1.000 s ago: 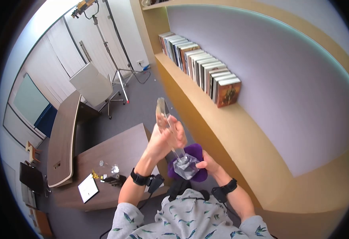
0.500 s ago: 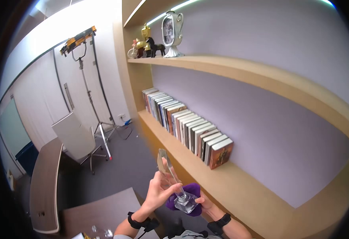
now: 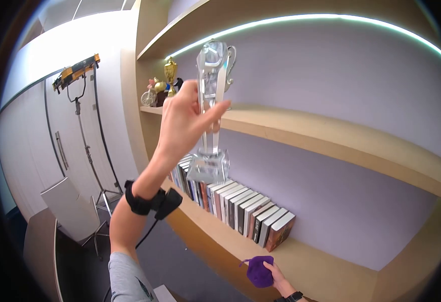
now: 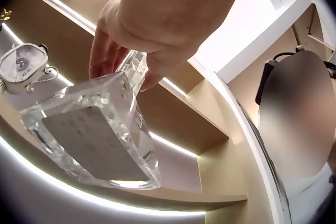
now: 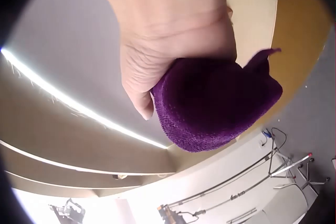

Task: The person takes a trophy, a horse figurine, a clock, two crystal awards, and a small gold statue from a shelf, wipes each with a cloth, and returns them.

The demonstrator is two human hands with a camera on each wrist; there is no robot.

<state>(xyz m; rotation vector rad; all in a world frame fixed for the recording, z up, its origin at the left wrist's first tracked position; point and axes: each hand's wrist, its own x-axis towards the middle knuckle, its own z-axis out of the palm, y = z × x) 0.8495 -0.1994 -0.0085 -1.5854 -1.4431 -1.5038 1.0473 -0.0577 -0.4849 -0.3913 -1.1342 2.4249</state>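
Observation:
Raised in front of the shelves, my left hand (image 3: 185,118) grips a clear crystal trophy (image 3: 209,168) by its column, base down. The left wrist view looks up at the underside of the trophy's faceted base (image 4: 94,140), which has a pale rectangular patch. Lower right in the head view, my right hand (image 3: 276,277) holds a bunched purple cloth (image 3: 259,272). In the right wrist view the cloth (image 5: 215,103) fills the palm, its fuzzy texture showing and a corner sticking out. The trophy's top overlaps a silver ornate clock (image 4: 23,65) on the upper shelf.
An upper shelf (image 3: 301,132) runs across the unit, with a gold trophy cup (image 3: 170,75) and small figurines at its left end. Below, a row of books (image 3: 245,209) stands on the lower shelf (image 3: 326,261). A light stand (image 3: 87,146) and a white chair (image 3: 72,209) are at left.
My left hand has lifted the trophy up and away from the purple cloth, to upper-shelf height. My right hand keeps the cloth and has moved lower right. The head view has tilted upward.

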